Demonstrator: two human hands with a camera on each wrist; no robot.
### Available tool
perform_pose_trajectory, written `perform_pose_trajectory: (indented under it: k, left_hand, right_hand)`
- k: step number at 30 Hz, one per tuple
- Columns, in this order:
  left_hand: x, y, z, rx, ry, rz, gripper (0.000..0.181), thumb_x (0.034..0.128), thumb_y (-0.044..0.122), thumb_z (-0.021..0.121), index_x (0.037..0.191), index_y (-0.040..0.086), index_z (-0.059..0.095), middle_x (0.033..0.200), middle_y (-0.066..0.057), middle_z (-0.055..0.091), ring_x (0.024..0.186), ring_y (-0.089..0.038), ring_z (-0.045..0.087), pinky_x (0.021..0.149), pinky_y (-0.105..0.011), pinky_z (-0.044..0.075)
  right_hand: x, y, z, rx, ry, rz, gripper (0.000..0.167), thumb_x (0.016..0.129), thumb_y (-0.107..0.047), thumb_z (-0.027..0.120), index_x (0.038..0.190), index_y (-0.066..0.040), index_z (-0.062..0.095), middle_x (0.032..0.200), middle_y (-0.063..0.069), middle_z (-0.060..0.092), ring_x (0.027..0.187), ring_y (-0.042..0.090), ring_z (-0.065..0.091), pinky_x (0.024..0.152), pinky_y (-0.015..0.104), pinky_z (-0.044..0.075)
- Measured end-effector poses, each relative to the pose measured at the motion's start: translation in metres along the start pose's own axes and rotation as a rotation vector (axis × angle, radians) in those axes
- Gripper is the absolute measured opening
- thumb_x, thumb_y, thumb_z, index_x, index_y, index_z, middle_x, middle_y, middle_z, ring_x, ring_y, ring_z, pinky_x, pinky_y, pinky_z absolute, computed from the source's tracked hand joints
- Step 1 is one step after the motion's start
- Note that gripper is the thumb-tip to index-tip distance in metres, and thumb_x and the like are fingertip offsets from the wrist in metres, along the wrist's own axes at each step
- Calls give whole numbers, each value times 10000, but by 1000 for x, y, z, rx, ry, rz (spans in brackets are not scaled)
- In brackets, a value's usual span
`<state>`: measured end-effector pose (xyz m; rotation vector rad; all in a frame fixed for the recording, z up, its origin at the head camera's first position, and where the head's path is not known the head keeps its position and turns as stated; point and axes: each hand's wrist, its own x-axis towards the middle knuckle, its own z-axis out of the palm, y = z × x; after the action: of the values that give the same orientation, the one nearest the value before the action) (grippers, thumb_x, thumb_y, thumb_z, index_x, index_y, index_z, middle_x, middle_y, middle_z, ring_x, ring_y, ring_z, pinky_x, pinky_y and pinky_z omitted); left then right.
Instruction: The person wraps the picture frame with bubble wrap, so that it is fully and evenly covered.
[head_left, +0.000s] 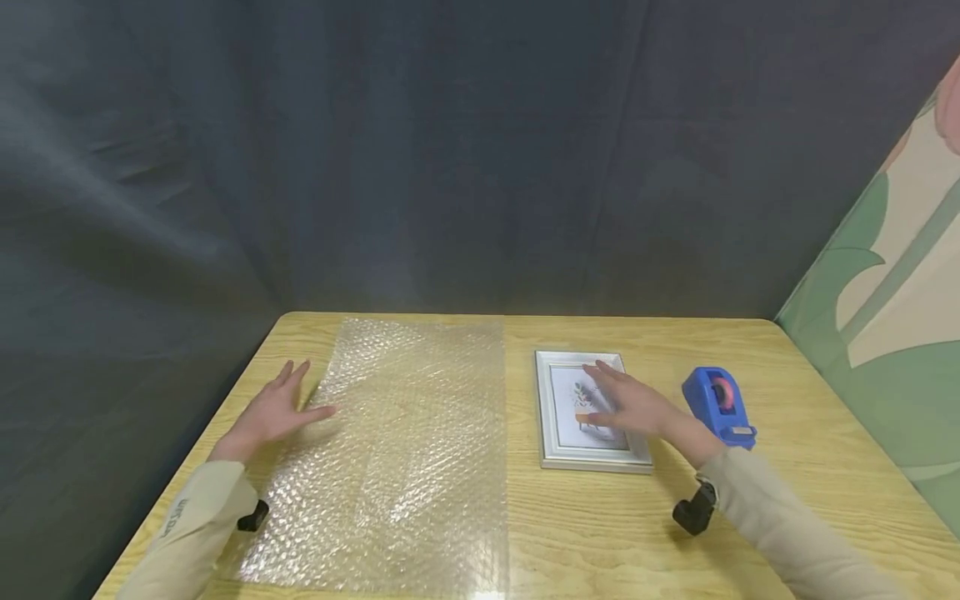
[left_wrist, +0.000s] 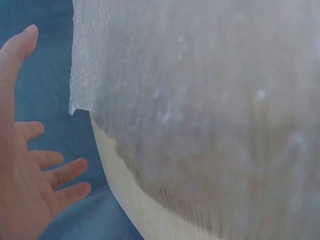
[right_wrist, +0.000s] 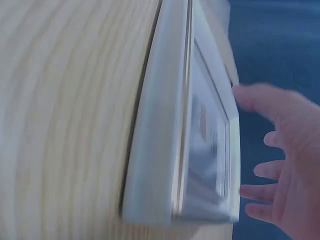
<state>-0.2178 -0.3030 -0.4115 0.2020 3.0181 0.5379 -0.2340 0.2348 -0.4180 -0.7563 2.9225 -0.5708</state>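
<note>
We hold our left hand (head_left: 267, 414) near the bubble wrap (head_left: 405, 450) and our right hand (head_left: 639, 406) over the silver picture frame (head_left: 564, 404), both splayed, well apart.

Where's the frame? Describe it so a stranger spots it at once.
On the wooden table, look between the bubble wrap and the blue tape dispenser. The frame lies flat there beneath the right hand; unlike its neighbours, it is a silvery rectangle around a plant picture.

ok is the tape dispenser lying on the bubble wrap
No, the blue tape dispenser stands on the wooden table, to the right of the picture frame.
</note>
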Motion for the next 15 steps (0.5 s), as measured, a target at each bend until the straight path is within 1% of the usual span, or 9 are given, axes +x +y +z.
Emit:
perform_pose_trajectory:
  k: [2,4,5,7,9,12,14,15]
  left_hand:
    - [-1,-2,1,-33,-6,-4,1029,762,643,549,1440,-4,123,1429,-345,118,1220,-572,204,937,-682,246]
    - [-2,-3,2,-52,-12,-12,1018,765,639,550,1437,-6,138,1415,-341,177,1218,-546,248,936,-665,272]
    - [-2,-4,3,-59,-17,-21,1015,767,638,547,1437,-6,140,1410,-339,196,1219,-537,258,933,-661,281]
    - [-3,-6,3,-70,-29,-39,1011,772,639,541,1436,-10,142,1402,-342,214,1217,-530,272,924,-656,297]
    - [-3,-7,4,-80,-37,-51,1011,775,642,534,1435,-14,139,1400,-341,221,1214,-525,285,917,-655,306]
    - [-3,-8,4,-94,-52,-64,1015,777,645,527,1434,-20,131,1381,-343,263,1210,-515,304,909,-653,315]
    - [-3,-8,4,-101,-65,-71,1017,776,643,530,1434,-20,127,1359,-343,304,1194,-509,335,897,-644,332]
    - [-3,-8,4,-104,-71,-75,1015,777,638,534,1434,-20,127,1345,-342,325,1187,-505,348,893,-639,340]
  right_hand:
    - [2,-5,4,43,-2,-30,794,814,-405,640,1405,-10,285,1425,261,267,1273,444,281,999,575,290]
    - [4,-12,7,110,9,-64,758,817,-322,659,1393,13,298,1407,252,312,1259,427,321,1002,554,304]
    - [4,-15,8,146,16,-80,743,819,-294,662,1388,22,304,1397,248,334,1242,416,357,996,543,320]
    - [6,-22,12,245,15,-89,720,826,-268,658,1381,31,311,1363,242,388,1174,395,444,948,512,390]
    - [7,-31,15,363,-9,-81,702,835,-247,650,1373,49,311,1323,255,425,1092,369,506,885,461,451]
    - [8,-44,22,526,-67,-38,688,848,-226,637,1372,62,297,1285,276,440,1004,314,543,764,350,507]
    - [10,-53,25,592,-89,-23,684,849,-203,632,1368,78,287,1281,290,431,984,290,542,713,310,519]
    - [11,-57,27,615,-87,-10,678,847,-197,633,1367,75,293,1283,288,430,977,277,537,686,298,522]
